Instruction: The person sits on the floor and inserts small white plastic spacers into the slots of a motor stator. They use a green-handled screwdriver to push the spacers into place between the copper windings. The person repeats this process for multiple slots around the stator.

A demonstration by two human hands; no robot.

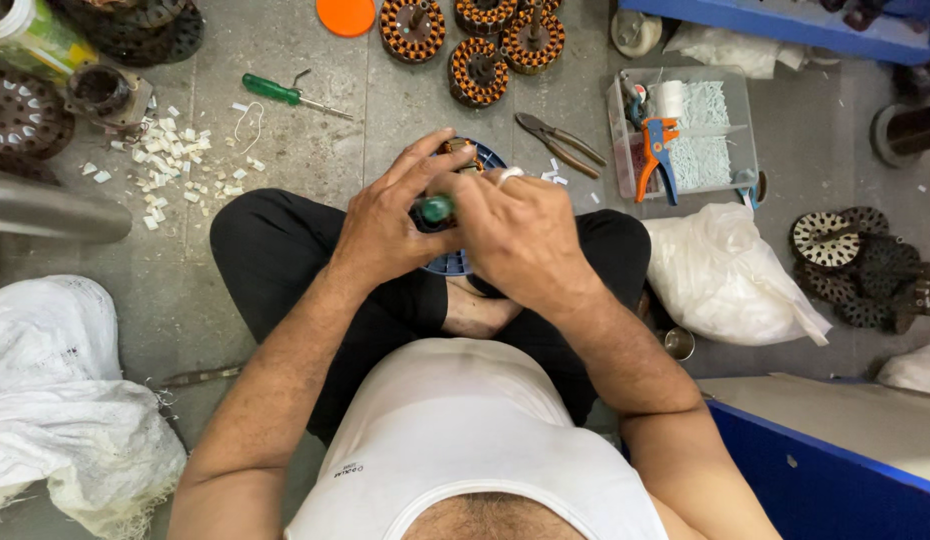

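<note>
Hands first: right hand [520, 235] closed round a green-handled screwdriver [435, 209], only the butt of the handle showing between the knuckles; left hand [385, 222] wrapped over the upper edge of a motor stator [463, 262], fingers curled and pressing, a pale ring on one finger of the right. Stator resting in the lap above crossed legs in black trousers [275, 245], copper windings glimpsed at the top, blue plastic rim below. Likely heavy for its size and rigid in the core, yet fragile at the fine copper wire; best taken by the outer rim, clear of the coils. Screwdriver handle probably smooth, wanting a full fist. Hidden: screwdriver shaft and tip, most of the stator face, exact contact point under both palms. Outward on the floor: pliers [560, 140], a second green screwdriver [285, 94], scattered white scraps [170, 165], wound stators [480, 72] in a cluster, a clear tray [740, 150] with orange-handled strippers [657, 155], white plastic bag [725, 275], bare stator cores [855, 265] cut off at right, sacking [65, 400] at left.
</note>
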